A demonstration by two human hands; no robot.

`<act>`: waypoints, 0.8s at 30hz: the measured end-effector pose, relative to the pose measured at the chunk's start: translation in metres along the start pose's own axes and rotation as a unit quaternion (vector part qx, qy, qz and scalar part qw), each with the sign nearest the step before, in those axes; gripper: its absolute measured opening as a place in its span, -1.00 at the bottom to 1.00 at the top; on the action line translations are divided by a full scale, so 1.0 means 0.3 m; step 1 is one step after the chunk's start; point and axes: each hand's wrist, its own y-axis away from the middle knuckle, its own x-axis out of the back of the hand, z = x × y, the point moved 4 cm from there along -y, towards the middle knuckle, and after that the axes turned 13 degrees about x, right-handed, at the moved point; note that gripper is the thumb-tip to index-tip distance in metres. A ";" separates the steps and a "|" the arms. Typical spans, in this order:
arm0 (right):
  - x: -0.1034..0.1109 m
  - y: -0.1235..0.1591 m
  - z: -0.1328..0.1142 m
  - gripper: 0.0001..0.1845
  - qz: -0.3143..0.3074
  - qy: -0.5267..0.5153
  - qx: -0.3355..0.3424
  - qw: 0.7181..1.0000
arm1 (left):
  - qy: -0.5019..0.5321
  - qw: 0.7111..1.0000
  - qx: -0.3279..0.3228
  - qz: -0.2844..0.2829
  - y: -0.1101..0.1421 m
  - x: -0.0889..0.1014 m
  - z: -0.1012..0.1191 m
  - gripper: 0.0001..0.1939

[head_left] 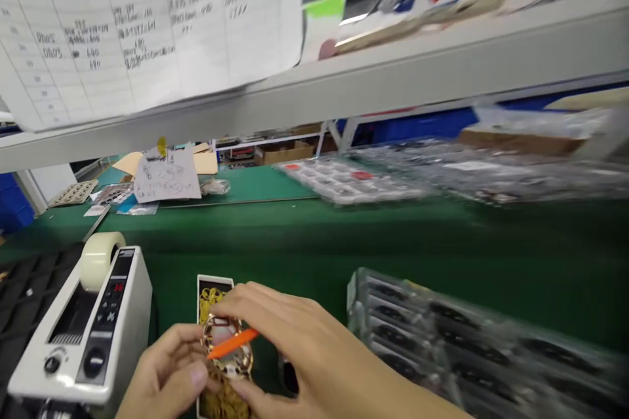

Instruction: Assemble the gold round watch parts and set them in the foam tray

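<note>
Grip of right hand (299, 340) is clamped on orange pick (233, 344); if it slips, it may scratch gold ring (246, 359).

Your hands (314, 353): 2 | orange strip (233, 344): 1 | gold ring (240, 366): 1 | printed card (209, 298): 1 | tape dispenser (81, 321): 1

A factory workshop, green-matted workbench (295, 242), automatic tape dispenser (83, 327), stacked plastic trays (472, 340) (handwritten tally sheets (147, 13) overhead)
</note>
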 end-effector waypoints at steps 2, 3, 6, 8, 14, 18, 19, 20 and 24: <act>-0.021 0.008 -0.009 -0.68 -0.002 0.004 0.002 1.000 | -0.012 1.000 0.007 0.012 0.003 -0.009 -0.001 -0.61; -0.029 0.009 -0.009 -0.68 -0.009 0.002 0.004 1.000 | -0.018 1.000 0.012 0.021 0.004 -0.010 -0.002 -0.63; -0.044 0.006 -0.018 -0.61 -0.060 -0.017 0.020 0.998 | -0.050 0.998 0.030 0.036 -0.003 -0.009 -0.008 -0.66; -0.044 0.005 -0.027 -0.50 -0.088 -0.031 0.031 0.995 | -0.080 0.996 0.042 0.028 -0.011 -0.010 -0.012 -0.68; -0.045 0.027 0.030 -0.62 -0.014 -0.085 -0.102 0.991 | -0.046 0.992 0.011 0.113 -0.007 0.010 0.012 -0.64; -0.120 0.040 0.059 -0.94 -0.027 -0.220 -0.214 0.951 | -0.007 0.991 0.003 0.135 0.000 0.005 0.012 -0.59; -0.140 0.038 0.053 -0.92 -0.031 -0.268 -0.226 0.936 | -0.002 0.990 0.000 0.139 0.000 0.003 0.009 -0.59; -0.156 0.035 0.045 -0.91 -0.028 -0.313 -0.234 0.920 | 0.002 0.990 -0.002 0.142 0.001 0.000 0.006 -0.60; -0.183 0.023 0.018 -0.84 0.014 -0.414 -0.255 0.874 | 0.009 0.989 -0.003 0.150 0.008 -0.018 -0.001 -0.62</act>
